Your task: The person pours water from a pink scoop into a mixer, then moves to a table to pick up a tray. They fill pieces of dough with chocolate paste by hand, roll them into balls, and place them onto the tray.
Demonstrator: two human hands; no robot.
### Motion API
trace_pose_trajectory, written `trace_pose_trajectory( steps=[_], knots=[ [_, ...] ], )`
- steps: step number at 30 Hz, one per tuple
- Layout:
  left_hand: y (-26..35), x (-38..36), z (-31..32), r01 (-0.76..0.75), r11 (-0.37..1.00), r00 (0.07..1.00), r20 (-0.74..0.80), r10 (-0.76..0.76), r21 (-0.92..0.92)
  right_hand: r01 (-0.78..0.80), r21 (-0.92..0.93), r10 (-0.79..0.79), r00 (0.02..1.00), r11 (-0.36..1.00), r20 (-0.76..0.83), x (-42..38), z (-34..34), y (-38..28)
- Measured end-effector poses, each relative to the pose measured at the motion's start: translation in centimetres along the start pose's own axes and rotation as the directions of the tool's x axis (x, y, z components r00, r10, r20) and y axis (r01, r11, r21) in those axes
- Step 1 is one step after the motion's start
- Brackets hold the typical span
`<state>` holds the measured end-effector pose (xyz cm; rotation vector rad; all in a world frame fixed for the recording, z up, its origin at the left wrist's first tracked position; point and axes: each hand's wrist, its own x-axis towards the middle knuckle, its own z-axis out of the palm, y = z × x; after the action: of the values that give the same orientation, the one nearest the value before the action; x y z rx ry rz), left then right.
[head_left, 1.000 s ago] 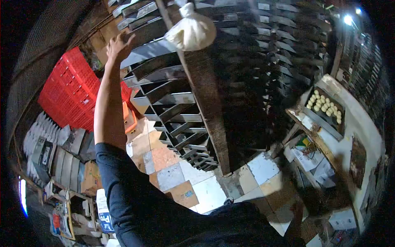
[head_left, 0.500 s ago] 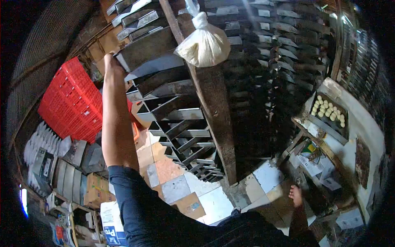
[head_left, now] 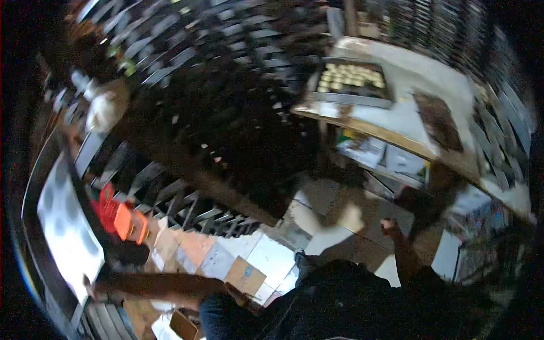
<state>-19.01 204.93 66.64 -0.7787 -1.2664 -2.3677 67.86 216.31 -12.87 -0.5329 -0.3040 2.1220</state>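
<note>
At the far left, my left hand (head_left: 94, 288) grips the near edge of a metal baking tray (head_left: 65, 221), its thumb over the rim. The tray is tilted up, and its bright inner face shows nothing on it. My right hand (head_left: 389, 227) hangs low in front of the worktable, its fingers curled in, with nothing visible in them. Beyond it, a dark tray (head_left: 362, 102) holding several pale dough balls (head_left: 351, 76) rests on the worktable (head_left: 399, 116). Motion blurs much of the view.
Stacked metal trays (head_left: 164, 184) stand on the left and at the back. A tied white bag (head_left: 103, 112) hangs nearby. An orange item (head_left: 130, 224) sits beyond my left arm. Patchwork tiles (head_left: 258, 255) cover the floor, and boxes (head_left: 402, 161) lie under the worktable.
My view has swung right toward the worktable. The tray in my left hand has come out of the stack and moved down and left. My right hand still hangs low.
</note>
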Motion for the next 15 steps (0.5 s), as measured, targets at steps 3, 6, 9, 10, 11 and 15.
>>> trace_pose_trajectory(
  steps=[3, 6, 9, 10, 11, 15],
  knots=[
    [3.8, -8.3, -0.2, -0.066, 0.997, 0.997, 0.029, 0.065, 0.037, 0.292, -0.022, -0.285, 0.946, 0.956, 0.156, -2.5, -0.2, -5.7],
    [7.7, -16.5, 1.4, -0.099, 0.995, 0.990, 0.108, 0.096, 0.027, -0.110, -0.994, -0.777, 0.628, -0.026, -0.049, -7.0, 19.2, -10.4],
    [11.0, -24.3, 3.4, -0.097, 0.995, 0.974, 0.203, 0.100, -0.025, 0.300, -0.946, -0.725, 0.678, 0.126, 0.118, -7.6, 30.9, -13.0],
    [11.9, -27.1, 4.3, -0.075, 0.995, 0.965, 0.245, 0.088, -0.061, 0.343, -0.938, -0.634, 0.738, 0.059, 0.230, -8.2, 35.2, -14.0],
    [12.8, -30.0, 5.3, -0.047, 0.994, 0.955, 0.288, 0.074, -0.100, 0.410, -0.887, -0.560, 0.795, 0.215, 0.232, -8.4, 39.1, -14.0],
    [14.8, -43.1, 10.0, 0.167, 0.950, 0.864, 0.503, -0.012, -0.264, 0.790, -0.586, -0.340, 0.609, 0.181, 0.717, -16.0, 56.0, -16.2]
  ],
)
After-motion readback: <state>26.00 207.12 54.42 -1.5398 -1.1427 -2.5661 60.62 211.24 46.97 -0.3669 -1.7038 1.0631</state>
